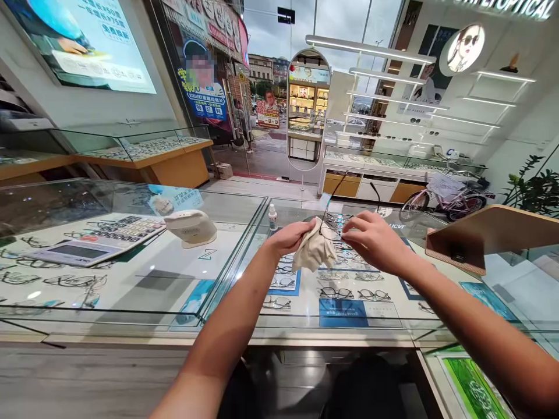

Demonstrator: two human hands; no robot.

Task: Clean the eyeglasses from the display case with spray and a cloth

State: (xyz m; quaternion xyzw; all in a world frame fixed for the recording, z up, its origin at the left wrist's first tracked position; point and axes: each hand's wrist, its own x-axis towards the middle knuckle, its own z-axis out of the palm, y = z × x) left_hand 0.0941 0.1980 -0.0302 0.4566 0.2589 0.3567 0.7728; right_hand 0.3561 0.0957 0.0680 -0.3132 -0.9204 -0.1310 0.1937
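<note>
1. Left hand (290,237): raised over the counter (144,279), its fingers clenched on a beige cloth (312,255). The cloth bunches at the fingertips and hangs loose below them.
2. Right hand (371,238): level with the left and just beside it, palm down. Its fingers are curled and pinch the glasses (329,231) at the frame's right side.
3. Glasses: held in the air between the two hands, above the glass top and not touching it. The front meets the cloth, which covers part of it. The two thin dark temples point up and away from the person.
4. Counter: a glass-topped case. Rows of frames (336,293) lie inside on white and blue cards, directly under the hands.
5. Bottle (272,216): small, clear, white-capped, upright on the glass just beyond the left hand.
6. White device (192,227): rounded, on the counter to the left, well apart from the hands.
7. Calculator (98,240): flat on the counter, further left still.
8. Wooden stand (484,235): to the right of the right forearm, tilted, its underside towards the camera.
9. Background: an oval mirror (308,110) stands ahead. A pink bicycle (449,198) and a plant (535,189) are at the right.
</note>
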